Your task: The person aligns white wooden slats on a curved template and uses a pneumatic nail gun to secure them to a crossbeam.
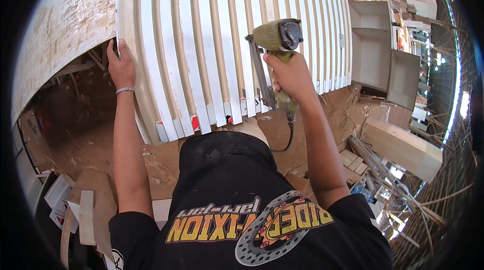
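Observation:
A large panel of white strips with tan grooves between them, a slatted panel [169, 43], lies in front of me. At its left edge is my left hand [121, 68], thumb along the top and fingers at the side, gripping the border. My right hand [292, 75] is closed round the handle of an olive-green pneumatic nail gun [269, 35], above the right half of the panel. The gun's long dark magazine [262, 75] slants toward me. From the handle's base a black air hose [291, 133] curves down. The gun's body hides the strips under it.
A pale board [65, 33] adjoins the panel on the left. Open grey cabinet boxes [370, 48] stand at the right, near a long wooden box [403, 149] and piled scrap strips. Wood offcuts [86, 217] lie at lower left on the littered brown floor [91, 144].

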Demonstrator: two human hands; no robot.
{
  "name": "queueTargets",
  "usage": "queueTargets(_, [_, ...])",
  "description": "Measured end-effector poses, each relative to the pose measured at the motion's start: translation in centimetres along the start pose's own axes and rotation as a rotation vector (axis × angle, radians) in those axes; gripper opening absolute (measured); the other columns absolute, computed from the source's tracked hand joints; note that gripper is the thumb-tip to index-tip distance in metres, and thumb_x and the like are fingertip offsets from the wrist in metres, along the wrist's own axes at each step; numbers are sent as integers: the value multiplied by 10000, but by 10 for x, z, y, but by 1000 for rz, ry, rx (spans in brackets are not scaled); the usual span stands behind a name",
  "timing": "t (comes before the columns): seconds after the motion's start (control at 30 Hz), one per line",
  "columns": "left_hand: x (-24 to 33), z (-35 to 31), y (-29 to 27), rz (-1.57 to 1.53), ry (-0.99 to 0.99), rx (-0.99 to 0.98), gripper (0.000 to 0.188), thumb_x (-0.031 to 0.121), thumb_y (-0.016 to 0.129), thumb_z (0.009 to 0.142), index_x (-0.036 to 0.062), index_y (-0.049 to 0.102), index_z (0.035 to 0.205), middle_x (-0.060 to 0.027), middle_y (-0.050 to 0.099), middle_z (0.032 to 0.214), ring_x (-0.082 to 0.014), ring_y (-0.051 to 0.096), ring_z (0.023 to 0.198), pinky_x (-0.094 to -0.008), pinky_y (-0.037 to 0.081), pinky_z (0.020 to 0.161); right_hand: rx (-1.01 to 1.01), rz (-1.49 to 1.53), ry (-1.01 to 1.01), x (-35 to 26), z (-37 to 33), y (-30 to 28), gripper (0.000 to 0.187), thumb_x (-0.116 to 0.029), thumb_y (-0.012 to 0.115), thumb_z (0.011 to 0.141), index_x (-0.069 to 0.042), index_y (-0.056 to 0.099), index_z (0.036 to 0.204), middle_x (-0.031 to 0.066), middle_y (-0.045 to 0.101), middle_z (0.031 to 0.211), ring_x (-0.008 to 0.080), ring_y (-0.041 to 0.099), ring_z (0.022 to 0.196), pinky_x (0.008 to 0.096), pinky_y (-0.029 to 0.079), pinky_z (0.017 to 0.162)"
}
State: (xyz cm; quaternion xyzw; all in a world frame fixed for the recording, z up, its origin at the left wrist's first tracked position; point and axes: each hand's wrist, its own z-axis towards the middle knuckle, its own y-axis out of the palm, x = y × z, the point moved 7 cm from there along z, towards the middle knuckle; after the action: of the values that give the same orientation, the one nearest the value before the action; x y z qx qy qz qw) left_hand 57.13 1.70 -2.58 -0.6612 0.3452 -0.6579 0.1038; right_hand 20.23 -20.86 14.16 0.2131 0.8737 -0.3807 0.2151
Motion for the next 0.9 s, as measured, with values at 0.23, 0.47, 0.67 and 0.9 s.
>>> queueTargets(0.23, [3,-1,1,-5,-14,-2,726,560,506,1042,-19,475,1479,-287,548,1452,-420,529,1345,-451,411,1119,-16,7,21,27,19,5,404,-290,692,894,111,669,930,124,646,641,208,636,472,368,516,470])
queueTargets(0.47, [5,0,4,26,48,-5,848,644,526,1002,-30,436,1508,-294,529,1470,-411,506,1373,-446,397,1137,35,148,22,29,18,-35,342,-275,720,893,64,679,892,51,564,578,167,563,439,353,480,433])
queueTargets(0.67, [-1,3,4,32,-7,-14,885,673,546,975,-32,449,1501,-288,533,1471,-421,516,1365,-449,394,1140,30,33,22,42,30,-24,370,-270,685,893,78,639,775,95,581,556,189,580,423,358,474,427])
queueTargets(0.9, [-2,6,6,52,4,-23,895,678,532,979,-26,424,1521,-285,524,1483,-425,496,1383,-455,384,1150,11,36,11,50,41,-36,426,-316,704,876,86,631,757,98,580,545,224,610,439,383,514,459])
